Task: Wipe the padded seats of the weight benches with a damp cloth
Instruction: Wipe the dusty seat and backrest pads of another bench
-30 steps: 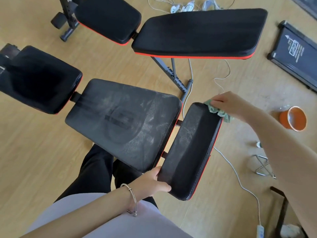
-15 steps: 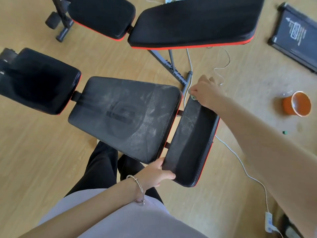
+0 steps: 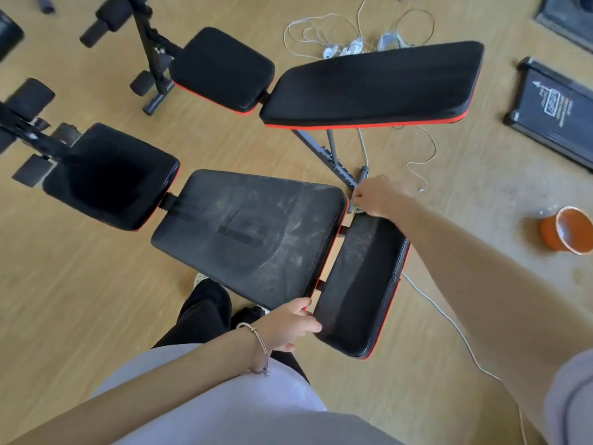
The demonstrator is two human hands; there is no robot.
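Right hand [image 3: 375,195] clutches crumpled green cloth [image 3: 356,207] at far corner of small black red-trimmed padded seat [image 3: 359,284]; left hand [image 3: 293,326] grips its near corner. Risk: cloth slips off edge if seat tilts under pressure.

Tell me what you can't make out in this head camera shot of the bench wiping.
- Cloth: head view, nearly all hidden under the right hand; only a green scrap shows.
- Left hand fingers: hidden beneath the small pad that it grips.
- Orange cup: contents too blurred to tell.
- Black panel: its print is too small to read.
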